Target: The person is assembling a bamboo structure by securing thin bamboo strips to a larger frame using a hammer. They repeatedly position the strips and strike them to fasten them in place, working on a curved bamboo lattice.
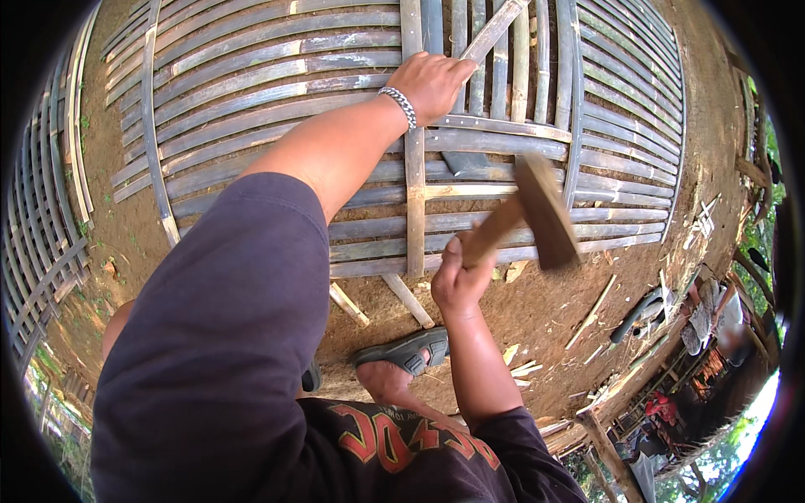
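My right hand point(463, 275) is wrapped round the wooden handle of a hatchet point(549, 214). Its dark metal head is smeared by motion and hangs over the near part of a bamboo lattice panel point(415, 193). Farther off, my left hand point(429, 88), with a chain bracelet at the wrist, is closed at the near end of a loose bamboo slat point(496, 32). This slat slants away to the right across upright slats in the panel's middle. Its gripped end is partly covered by my fingers. A dark flat piece point(465, 163) lies on the slats between my hands.
Another bamboo lattice point(42, 201) stands at the far left. Bamboo offcuts point(591, 312) and splinters litter the brown dirt ground at the right. Two short bamboo pieces point(407, 300) stick out from under the panel's near edge, close to my sandalled foot point(404, 356). Assorted items lie beyond, lower right.
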